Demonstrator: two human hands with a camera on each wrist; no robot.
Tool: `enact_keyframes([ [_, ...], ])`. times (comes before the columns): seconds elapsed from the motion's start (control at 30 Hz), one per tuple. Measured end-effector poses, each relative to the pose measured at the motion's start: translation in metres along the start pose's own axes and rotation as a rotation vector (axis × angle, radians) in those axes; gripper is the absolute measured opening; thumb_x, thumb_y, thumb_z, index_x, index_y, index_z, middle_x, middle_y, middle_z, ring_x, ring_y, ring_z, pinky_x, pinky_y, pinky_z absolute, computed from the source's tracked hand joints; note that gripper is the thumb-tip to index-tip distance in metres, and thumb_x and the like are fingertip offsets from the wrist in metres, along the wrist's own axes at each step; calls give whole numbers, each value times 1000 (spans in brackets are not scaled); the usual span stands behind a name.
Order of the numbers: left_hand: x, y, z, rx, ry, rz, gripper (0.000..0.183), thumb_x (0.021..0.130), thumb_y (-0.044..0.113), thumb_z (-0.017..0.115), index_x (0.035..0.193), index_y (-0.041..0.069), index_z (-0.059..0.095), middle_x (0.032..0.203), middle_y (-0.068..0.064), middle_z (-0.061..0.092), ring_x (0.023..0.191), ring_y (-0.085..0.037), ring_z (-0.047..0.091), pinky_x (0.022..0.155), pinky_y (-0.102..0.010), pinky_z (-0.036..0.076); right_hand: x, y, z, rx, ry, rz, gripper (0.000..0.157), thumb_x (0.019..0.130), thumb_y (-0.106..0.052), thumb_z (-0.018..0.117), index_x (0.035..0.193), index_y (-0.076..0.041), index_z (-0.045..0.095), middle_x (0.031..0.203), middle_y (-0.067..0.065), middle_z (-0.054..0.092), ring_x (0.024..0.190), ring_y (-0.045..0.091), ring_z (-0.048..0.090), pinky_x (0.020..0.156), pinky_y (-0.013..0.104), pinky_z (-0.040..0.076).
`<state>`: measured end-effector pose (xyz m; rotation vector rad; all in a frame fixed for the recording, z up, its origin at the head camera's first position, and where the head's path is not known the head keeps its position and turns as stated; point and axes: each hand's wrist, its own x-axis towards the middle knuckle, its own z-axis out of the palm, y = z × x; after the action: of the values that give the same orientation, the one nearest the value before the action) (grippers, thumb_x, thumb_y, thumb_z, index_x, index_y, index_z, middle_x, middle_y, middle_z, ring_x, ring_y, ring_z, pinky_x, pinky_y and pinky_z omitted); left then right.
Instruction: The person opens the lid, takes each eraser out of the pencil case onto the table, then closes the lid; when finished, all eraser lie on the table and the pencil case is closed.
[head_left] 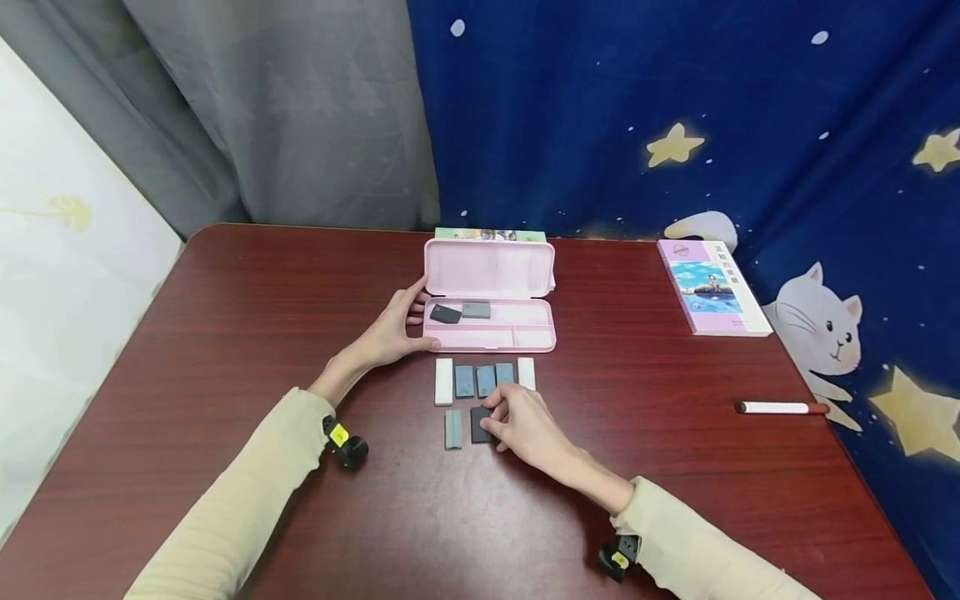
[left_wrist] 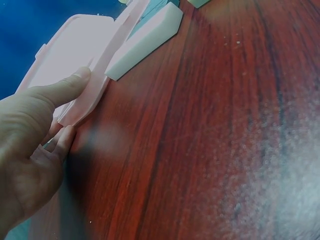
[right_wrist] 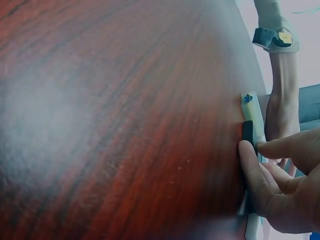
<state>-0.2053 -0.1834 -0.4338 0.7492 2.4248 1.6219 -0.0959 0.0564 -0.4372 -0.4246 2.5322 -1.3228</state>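
Observation:
A pink pencil case (head_left: 487,337) lies with its lid raised, holding a black eraser (head_left: 446,314) and a grey eraser (head_left: 476,310) in its back compartment. My left hand (head_left: 393,327) grips the case's left end, thumb over the front corner and fingers along the side. Below the case, my right hand (head_left: 528,425) pinches another black eraser (head_left: 480,425) by its right side, low over the table. Left of that one is a striped blue-grey eraser (head_left: 453,429). Between two white erasers (head_left: 444,382) stands a row of three blue erasers (head_left: 464,382), the rightmost close to my right fingers.
A box with a green printed edge (head_left: 487,234) sits behind the raised lid. On the right of the brown table (head_left: 637,500) lie a pink-and-white book (head_left: 714,290) and a white marker (head_left: 780,408). Curtains (head_left: 540,108) hang along the back edge.

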Motion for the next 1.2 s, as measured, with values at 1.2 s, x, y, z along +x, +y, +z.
enact_keyframes([
  [1.2, -1, 3, -1, -10, 11, -17, 101, 74, -7, 79, 149, -11, 12, 130, -38, 32, 119, -49, 39, 102, -53, 39, 150, -22, -33, -380, 51, -218, 17, 90, 1, 63, 104, 0, 73, 96, 9, 70, 86, 18, 63, 79, 29, 51],
])
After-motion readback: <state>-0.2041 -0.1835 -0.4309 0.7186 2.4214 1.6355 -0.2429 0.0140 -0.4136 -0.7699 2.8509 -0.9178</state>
